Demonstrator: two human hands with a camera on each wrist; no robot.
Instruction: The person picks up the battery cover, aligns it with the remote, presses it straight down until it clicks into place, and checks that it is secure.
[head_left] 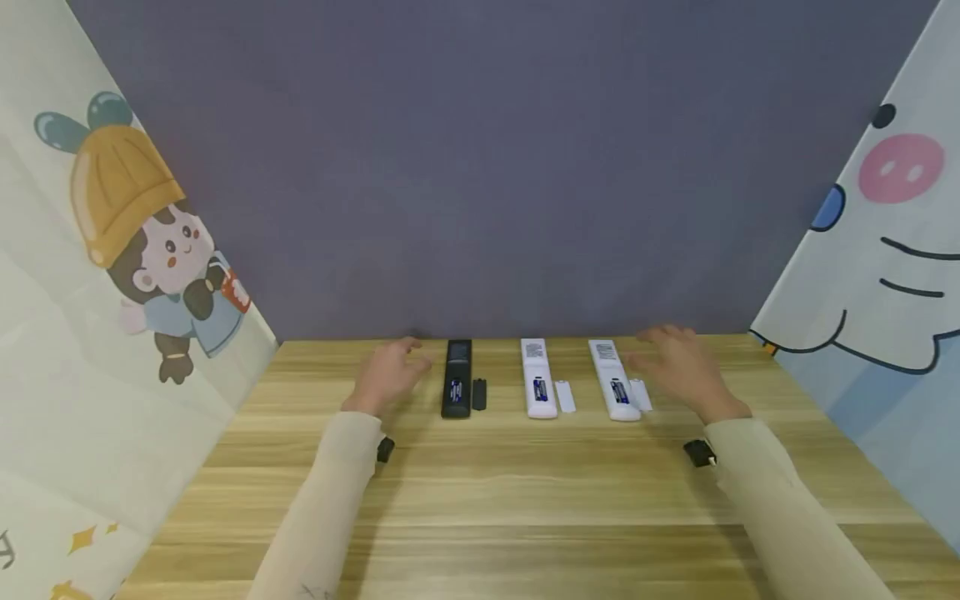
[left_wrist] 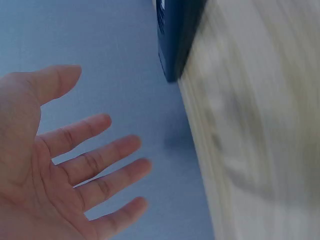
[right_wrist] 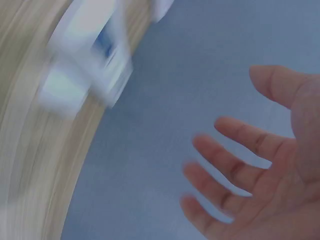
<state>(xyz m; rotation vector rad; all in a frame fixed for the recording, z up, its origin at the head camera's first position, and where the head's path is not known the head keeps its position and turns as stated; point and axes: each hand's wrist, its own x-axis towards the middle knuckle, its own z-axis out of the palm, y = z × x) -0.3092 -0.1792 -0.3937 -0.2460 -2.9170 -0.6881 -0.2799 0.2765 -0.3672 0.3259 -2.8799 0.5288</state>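
Three remote controls lie in a row near the table's back edge, battery side up. My left hand [head_left: 386,377], fingers spread and holding nothing, is to the left of the black remote [head_left: 457,379]; its battery cover [head_left: 479,395] lies at its right. A white remote [head_left: 537,379] is in the middle with a white cover [head_left: 565,397] beside it. The right-hand white remote [head_left: 613,379] has its cover [head_left: 641,395] close by. My right hand [head_left: 682,371] is to the right of it, fingers apart, gripping nothing. Blue batteries show in each remote's compartment.
The wooden table [head_left: 525,508] ends at a dark grey-blue backdrop [head_left: 480,167]. Printed cloths with cartoon figures hang on the left [head_left: 67,350] and right [head_left: 900,275]. A small black device [head_left: 700,453] sits at the right wrist, another [head_left: 386,450] at the left.
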